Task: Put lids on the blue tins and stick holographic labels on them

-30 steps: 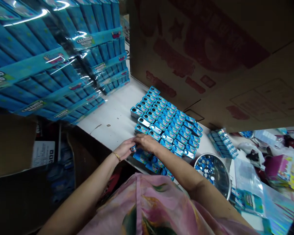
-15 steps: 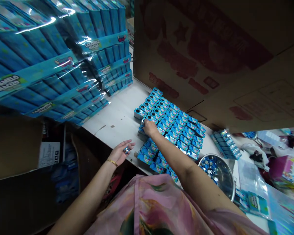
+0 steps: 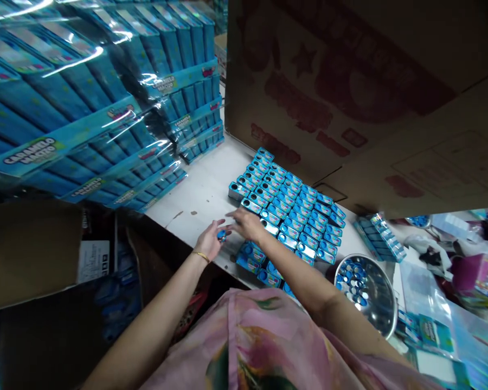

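My left hand [image 3: 211, 239] is curled, palm up, around a few small blue discs [image 3: 221, 234] at the table's near edge. Close beside it, my right hand [image 3: 247, 225] stretches its fingers toward the left one; I see nothing in them. Under and beyond the right hand stand rows of small blue tins [image 3: 296, 214], packed side by side. Those at the far left show dark round holes in their tops, while many others have blue rounds there. The right hand and forearm hide some of the near tins.
A steel bowl [image 3: 384, 309] of blue and silver discs stands at right. Film-wrapped blue display boxes [image 3: 77, 130] are stacked at left. A big cardboard carton [image 3: 350, 108] rises behind the tins. An open carton [image 3: 28, 249] sits low at left; a wrapped pack [image 3: 378, 238] lies right.
My right hand has drawn back from the tins toward my left hand, its fingers now stretched out. The left hand has moved right and up, and the two hands nearly meet.
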The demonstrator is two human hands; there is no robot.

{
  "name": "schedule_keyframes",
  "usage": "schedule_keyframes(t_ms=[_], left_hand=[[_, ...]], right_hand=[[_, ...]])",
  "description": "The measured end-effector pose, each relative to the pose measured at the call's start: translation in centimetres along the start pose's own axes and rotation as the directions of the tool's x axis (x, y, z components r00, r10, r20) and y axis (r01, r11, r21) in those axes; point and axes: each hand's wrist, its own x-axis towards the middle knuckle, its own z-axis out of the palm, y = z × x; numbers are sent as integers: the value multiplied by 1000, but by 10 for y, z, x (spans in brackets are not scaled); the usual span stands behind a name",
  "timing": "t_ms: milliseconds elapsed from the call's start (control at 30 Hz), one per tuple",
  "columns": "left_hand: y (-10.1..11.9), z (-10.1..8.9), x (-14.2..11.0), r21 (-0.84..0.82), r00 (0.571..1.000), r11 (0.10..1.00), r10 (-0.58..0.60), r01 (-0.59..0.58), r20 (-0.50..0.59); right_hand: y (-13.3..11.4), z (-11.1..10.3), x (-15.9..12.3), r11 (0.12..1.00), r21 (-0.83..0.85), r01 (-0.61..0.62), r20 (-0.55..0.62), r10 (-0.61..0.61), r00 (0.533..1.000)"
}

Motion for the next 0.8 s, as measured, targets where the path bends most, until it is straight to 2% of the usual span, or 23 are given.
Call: schedule_keyframes(t_ms=[67,100,233,367,433,533,633,700,733,800], left_hand=[[-4,8,4,7,999,1000,-22,22,24],[-7,11,6,21,999,999,-27,26,31],[-16,18,9,100,1000,995,9,-11,21],[-17,19,10,165,1000,986,15,-19,25],[-15,21,10,170,1000,985,19,-22,16],[-14,26,11,146,998,988,59,-58,-2],[-15,33,13,144,995,985,99,-96,-14],[-15,38,14,152,993,983,110,-105,-30],[-15,40,14,157,993,982,110,-103,-33],[-14,42,13,153,995,984,96,-91,-27]], right_hand=[[-4,9,-12,974,117,196,32,-201,979],[-5,12,-15,961,166,222,31,-230,973],[5,13,-15,939,330,97,-8,-100,995],[17,6,-18,956,290,32,-78,-10,997],[20,5,-20,942,337,3,-73,23,997],[23,7,-23,828,560,-44,-70,100,992],[28,11,-22,584,797,-154,-24,285,958],[31,14,-22,451,866,-216,53,348,936],[32,15,-21,430,872,-235,74,359,930],[34,16,-18,449,858,-251,65,389,919]])
